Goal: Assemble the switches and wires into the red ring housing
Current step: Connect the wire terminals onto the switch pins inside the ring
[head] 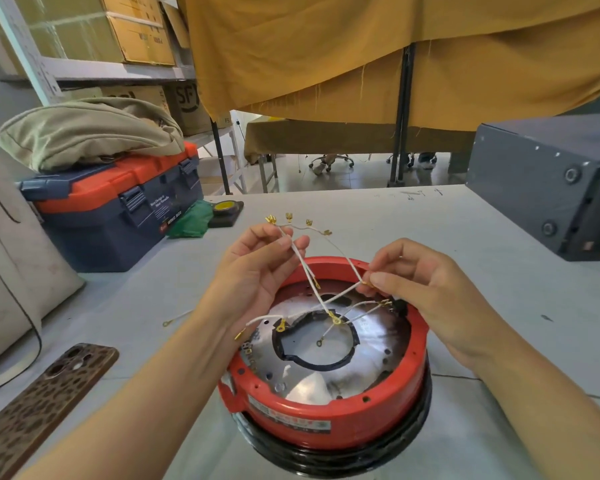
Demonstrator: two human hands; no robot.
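The red ring housing (329, 422) stands on a black base in front of me, with a shiny metal plate (378, 348) inside it. My left hand (257, 271) pinches a bundle of white wires (300, 261) above the housing's far left rim; their brass spade terminals (288, 218) fan out above my fingers. My right hand (420, 289) pinches one brass terminal (368, 283) of a wire over the far right rim. Other wire ends with ring terminals (335, 319) hang down onto the plate.
A single loose wire (177, 318) lies on the grey table left of the housing. A phone in a leopard-print case (45, 403) lies at near left. A navy and orange toolbox (118, 206) stands at the left, and a dark grey box (548, 181) at the right.
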